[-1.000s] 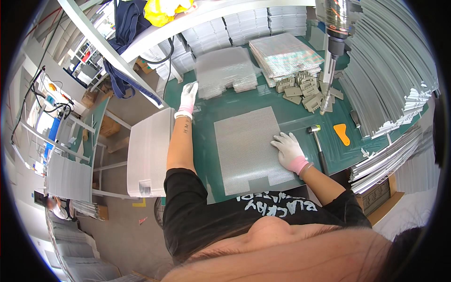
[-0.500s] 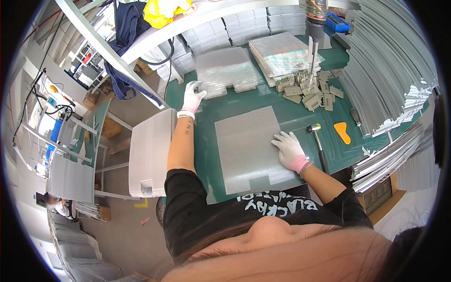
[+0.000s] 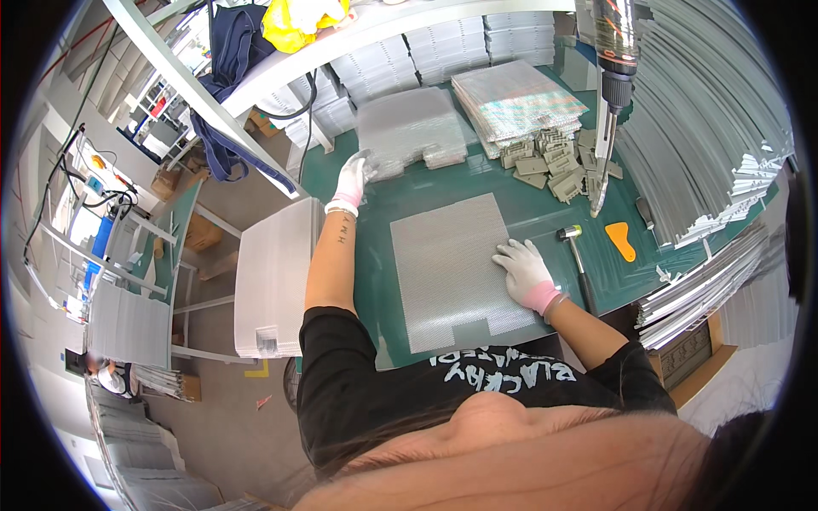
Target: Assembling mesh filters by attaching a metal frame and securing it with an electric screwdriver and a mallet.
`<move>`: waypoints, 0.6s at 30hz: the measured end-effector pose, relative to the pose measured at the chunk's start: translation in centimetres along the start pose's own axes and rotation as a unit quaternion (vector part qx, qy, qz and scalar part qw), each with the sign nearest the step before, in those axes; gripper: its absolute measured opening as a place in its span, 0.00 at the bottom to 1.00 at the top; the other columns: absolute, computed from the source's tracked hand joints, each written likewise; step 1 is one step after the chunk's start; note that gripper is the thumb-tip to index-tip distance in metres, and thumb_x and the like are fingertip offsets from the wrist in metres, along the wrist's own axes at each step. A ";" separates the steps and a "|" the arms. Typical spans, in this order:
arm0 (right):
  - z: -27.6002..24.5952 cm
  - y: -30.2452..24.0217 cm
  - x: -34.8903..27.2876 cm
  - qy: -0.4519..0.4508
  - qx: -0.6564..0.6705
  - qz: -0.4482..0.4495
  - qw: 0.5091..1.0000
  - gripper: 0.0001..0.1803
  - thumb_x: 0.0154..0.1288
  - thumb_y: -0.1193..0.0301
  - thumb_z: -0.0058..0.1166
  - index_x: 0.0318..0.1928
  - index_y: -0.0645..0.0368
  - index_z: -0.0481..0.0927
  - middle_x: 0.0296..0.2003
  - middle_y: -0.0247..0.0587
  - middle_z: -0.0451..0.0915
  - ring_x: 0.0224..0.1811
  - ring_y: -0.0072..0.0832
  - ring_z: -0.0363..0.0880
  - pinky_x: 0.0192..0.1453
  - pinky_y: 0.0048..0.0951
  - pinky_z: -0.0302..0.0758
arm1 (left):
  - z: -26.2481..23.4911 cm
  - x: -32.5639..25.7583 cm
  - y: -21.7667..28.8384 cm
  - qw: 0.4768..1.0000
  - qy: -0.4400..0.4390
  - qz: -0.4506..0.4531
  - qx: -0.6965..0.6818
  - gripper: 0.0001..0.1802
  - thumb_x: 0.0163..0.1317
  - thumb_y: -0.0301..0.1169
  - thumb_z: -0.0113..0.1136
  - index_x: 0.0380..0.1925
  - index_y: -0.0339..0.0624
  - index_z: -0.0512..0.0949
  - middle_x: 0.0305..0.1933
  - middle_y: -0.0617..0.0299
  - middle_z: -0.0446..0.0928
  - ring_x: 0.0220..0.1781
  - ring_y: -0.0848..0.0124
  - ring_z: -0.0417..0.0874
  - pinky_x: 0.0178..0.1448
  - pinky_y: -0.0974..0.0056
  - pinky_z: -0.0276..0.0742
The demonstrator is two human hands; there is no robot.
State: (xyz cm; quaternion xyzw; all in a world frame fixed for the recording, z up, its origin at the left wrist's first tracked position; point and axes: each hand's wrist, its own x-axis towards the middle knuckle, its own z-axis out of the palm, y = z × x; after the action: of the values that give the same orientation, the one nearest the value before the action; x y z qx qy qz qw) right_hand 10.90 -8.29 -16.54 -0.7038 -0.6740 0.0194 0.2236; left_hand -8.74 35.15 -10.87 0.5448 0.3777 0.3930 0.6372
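My left hand [image 3: 351, 180], in a white glove with a pink cuff, is at the left edge of a pile of clear plastic sheets [image 3: 407, 121]. Its fingers are closed at the top sheet's edge; the exact fingertip contact is small and partly hidden. My right hand [image 3: 525, 274], gloved the same way, lies with fingers spread on the right side of a grey perforated sheet [image 3: 447, 272]. This sheet rests flat on the green tabletop [image 3: 375, 298] and has a notch in its near edge.
A power screwdriver [image 3: 617, 77] hangs over the right side. Beneath it lie several beige plastic pieces [image 3: 562, 175]. A hammer [image 3: 579, 264] and a yellow scraper [image 3: 621, 241] lie right of my right hand. Sheet stacks [image 3: 277, 277] stand left, and long grey strips [image 3: 707, 119] right.
My left hand has moved slightly right onto the plastic sheets' edge, and the top sheet looks smoother. The hanging screwdriver has swung right and nearer. My right hand has stayed put.
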 end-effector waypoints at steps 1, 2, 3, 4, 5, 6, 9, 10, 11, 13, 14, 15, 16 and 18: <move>-0.1 -0.1 0.0 -0.002 0.002 0.000 1.000 0.23 0.58 0.77 0.48 0.56 0.55 0.79 0.63 0.44 0.74 0.71 0.45 0.63 0.77 0.52 0.53 | 0.3 -0.1 -0.1 0.999 -0.001 0.016 -0.029 0.20 0.72 0.27 0.51 0.62 0.33 0.70 0.62 0.50 0.72 0.59 0.60 0.77 0.62 0.58 0.78; -0.1 -0.2 0.1 -0.001 0.002 -0.002 1.000 0.23 0.58 0.77 0.48 0.56 0.55 0.79 0.63 0.44 0.74 0.71 0.45 0.63 0.77 0.52 0.53 | 0.1 -0.1 -0.2 0.998 -0.001 0.034 -0.058 0.20 0.71 0.25 0.52 0.61 0.30 0.70 0.61 0.49 0.73 0.58 0.60 0.78 0.62 0.56 0.79; -0.2 -0.3 0.2 -0.003 0.003 -0.004 1.000 0.24 0.58 0.77 0.48 0.56 0.55 0.79 0.62 0.44 0.74 0.71 0.45 0.63 0.77 0.52 0.53 | -0.1 -0.1 -0.2 0.998 0.000 0.035 -0.059 0.20 0.71 0.25 0.52 0.61 0.30 0.70 0.61 0.49 0.73 0.58 0.60 0.78 0.62 0.56 0.79; -0.2 -0.4 0.2 -0.004 0.005 -0.006 1.000 0.24 0.58 0.77 0.48 0.56 0.55 0.79 0.62 0.44 0.74 0.71 0.45 0.63 0.77 0.52 0.53 | -0.3 -0.2 -0.4 0.996 0.003 0.062 -0.057 0.20 0.70 0.25 0.55 0.60 0.30 0.71 0.59 0.50 0.74 0.57 0.60 0.79 0.62 0.56 0.79; -0.2 -0.4 0.2 -0.004 0.004 -0.005 1.000 0.24 0.58 0.77 0.48 0.56 0.55 0.79 0.62 0.44 0.74 0.71 0.45 0.63 0.77 0.52 0.53 | -0.2 -0.2 -0.4 0.995 0.003 0.088 -0.055 0.19 0.68 0.24 0.57 0.58 0.29 0.71 0.57 0.52 0.76 0.55 0.61 0.80 0.61 0.57 0.79; -0.2 -0.4 0.3 -0.004 0.006 -0.006 1.000 0.24 0.58 0.77 0.48 0.56 0.56 0.79 0.62 0.44 0.74 0.71 0.46 0.63 0.77 0.52 0.53 | -0.1 -0.1 -0.4 0.995 0.002 0.088 -0.056 0.19 0.68 0.24 0.57 0.58 0.29 0.71 0.57 0.52 0.76 0.55 0.61 0.80 0.61 0.57 0.79; -0.2 -0.2 0.2 -0.004 0.006 -0.001 1.000 0.24 0.57 0.77 0.48 0.56 0.56 0.79 0.62 0.44 0.74 0.71 0.46 0.63 0.77 0.51 0.53 | 1.1 0.0 -0.1 0.992 0.034 0.091 -0.083 0.24 0.66 0.30 0.64 0.58 0.30 0.71 0.53 0.55 0.78 0.53 0.64 0.81 0.60 0.58 0.79; -0.2 -0.1 0.1 -0.005 0.006 0.001 1.000 0.24 0.57 0.77 0.48 0.56 0.56 0.79 0.62 0.44 0.74 0.71 0.46 0.64 0.77 0.51 0.53 | 1.3 -0.1 0.2 0.996 0.051 0.071 -0.023 0.26 0.64 0.34 0.67 0.57 0.29 0.73 0.53 0.55 0.79 0.53 0.64 0.81 0.59 0.59 0.79; -0.3 -0.3 0.2 -0.005 0.007 -0.002 1.000 0.24 0.57 0.77 0.48 0.56 0.56 0.79 0.62 0.44 0.74 0.71 0.46 0.64 0.77 0.51 0.53 | 0.7 -0.2 0.3 0.995 0.074 0.054 0.037 0.30 0.61 0.39 0.70 0.55 0.28 0.74 0.52 0.55 0.80 0.54 0.64 0.81 0.59 0.61 0.78; -0.3 -0.6 0.4 0.000 0.010 -0.008 1.000 0.24 0.57 0.77 0.48 0.56 0.55 0.79 0.62 0.44 0.75 0.70 0.46 0.64 0.77 0.51 0.53 | -0.5 -0.2 0.7 0.965 0.098 0.111 0.218 0.31 0.59 0.45 0.70 0.54 0.31 0.76 0.56 0.52 0.78 0.56 0.59 0.81 0.61 0.59 0.77; -0.3 -0.5 0.3 0.000 0.009 -0.005 1.000 0.24 0.57 0.77 0.48 0.56 0.55 0.79 0.62 0.44 0.75 0.70 0.46 0.64 0.77 0.51 0.53 | 0.0 -0.3 0.9 0.901 0.109 0.160 0.390 0.34 0.57 0.50 0.71 0.53 0.34 0.79 0.60 0.49 0.76 0.57 0.53 0.80 0.62 0.57 0.75; -0.2 -0.4 0.2 0.000 0.009 -0.002 1.000 0.24 0.57 0.77 0.48 0.56 0.55 0.79 0.62 0.44 0.74 0.71 0.46 0.64 0.77 0.51 0.53 | 0.6 -0.5 0.9 0.901 0.106 0.159 0.389 0.34 0.57 0.50 0.71 0.53 0.34 0.79 0.60 0.49 0.76 0.57 0.53 0.80 0.62 0.57 0.75; -0.2 -0.2 0.2 -0.001 0.010 0.002 1.000 0.24 0.58 0.77 0.48 0.56 0.55 0.79 0.62 0.44 0.74 0.71 0.46 0.64 0.77 0.51 0.53 | 1.2 -0.8 0.7 0.862 0.143 0.181 0.451 0.32 0.54 0.50 0.72 0.53 0.40 0.80 0.62 0.46 0.73 0.59 0.50 0.77 0.65 0.54 0.73; -0.2 -0.3 0.1 0.001 0.010 0.000 1.000 0.24 0.58 0.77 0.48 0.56 0.55 0.79 0.62 0.44 0.74 0.71 0.46 0.64 0.77 0.51 0.53 | 0.9 -1.4 0.4 0.816 0.182 0.200 0.511 0.30 0.52 0.49 0.72 0.52 0.45 0.81 0.65 0.44 0.71 0.62 0.46 0.74 0.67 0.52 0.71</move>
State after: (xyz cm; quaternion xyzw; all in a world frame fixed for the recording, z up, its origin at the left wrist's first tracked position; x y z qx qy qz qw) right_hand 10.73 -8.20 -16.23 -0.7013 -0.6737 0.0252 0.2315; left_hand -8.54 33.58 -10.28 0.7742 0.5157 0.3546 0.0941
